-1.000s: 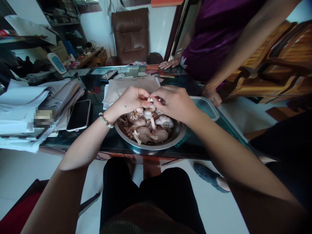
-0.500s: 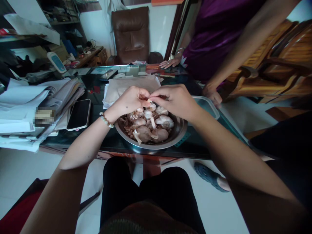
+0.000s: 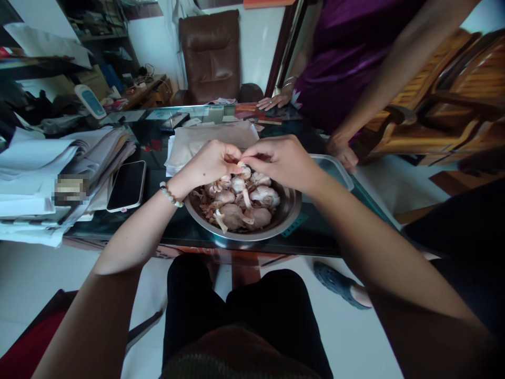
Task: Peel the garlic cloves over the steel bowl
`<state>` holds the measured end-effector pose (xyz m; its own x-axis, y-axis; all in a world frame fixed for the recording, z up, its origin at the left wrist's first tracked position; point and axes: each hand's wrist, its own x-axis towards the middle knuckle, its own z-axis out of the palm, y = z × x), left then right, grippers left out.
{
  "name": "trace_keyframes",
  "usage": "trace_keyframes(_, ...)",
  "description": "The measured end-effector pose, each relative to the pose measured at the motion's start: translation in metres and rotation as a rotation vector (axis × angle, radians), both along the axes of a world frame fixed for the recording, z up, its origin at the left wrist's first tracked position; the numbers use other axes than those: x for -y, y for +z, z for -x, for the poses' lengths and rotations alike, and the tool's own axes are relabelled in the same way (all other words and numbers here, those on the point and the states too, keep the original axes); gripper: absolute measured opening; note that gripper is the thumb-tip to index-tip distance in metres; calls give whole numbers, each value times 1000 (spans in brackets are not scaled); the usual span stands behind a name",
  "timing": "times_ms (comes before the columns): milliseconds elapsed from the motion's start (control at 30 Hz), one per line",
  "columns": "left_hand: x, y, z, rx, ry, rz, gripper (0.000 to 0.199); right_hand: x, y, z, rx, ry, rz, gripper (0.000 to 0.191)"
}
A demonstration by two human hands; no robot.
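Observation:
A steel bowl [image 3: 292, 213] on the dark glass-topped desk holds several garlic bulbs [image 3: 258, 217] among loose papery skins. Above its far side my two hands meet at the fingertips. My left hand [image 3: 216, 162], with a bead bracelet at the wrist, pinches a small pale garlic clove [image 3: 240, 165]. From the other side, the thumb and index finger of my right hand [image 3: 282, 159] close on the same clove. Fingers cover most of it.
A clear plastic container [image 3: 335, 171] lies right of the bowl, near another person's hand [image 3: 343, 152]. That person's other hand [image 3: 275, 101] rests on the desk's far edge. Left are a phone [image 3: 127, 185] and stacked papers [image 3: 35, 173]. Papers [image 3: 209, 138] lie behind the bowl.
Both hands stay pinched together over the bowl, with only a slight shift of the fingertips around the clove. The whole view has moved very slightly.

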<state>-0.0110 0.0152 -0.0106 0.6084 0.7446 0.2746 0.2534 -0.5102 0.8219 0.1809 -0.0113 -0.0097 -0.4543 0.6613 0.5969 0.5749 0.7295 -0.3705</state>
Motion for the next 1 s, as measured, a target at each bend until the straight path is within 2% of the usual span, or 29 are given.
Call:
trace_keyframes(200, -2, -1, 0, 33, 22, 44, 14, 1, -1, 0, 43, -44, -12, 22)
trace_keyframes(333, -3, -1, 0, 30, 43, 94, 18, 1, -3, 1, 125, -63, -89, 23)
trace_keyframes(500, -5, -2, 0, 39, 33, 58, 16, 2, -3, 2, 154, -80, -164, 22)
trace_keyframes(667, -5, -4, 0, 59, 35, 58, 15, 3, -3, 3, 156, -95, -158, 22)
trace_keyframes(1000, -5, -4, 0, 126, 35, 82, 25, -2, -1, 1, 55, -246, -114, 16)
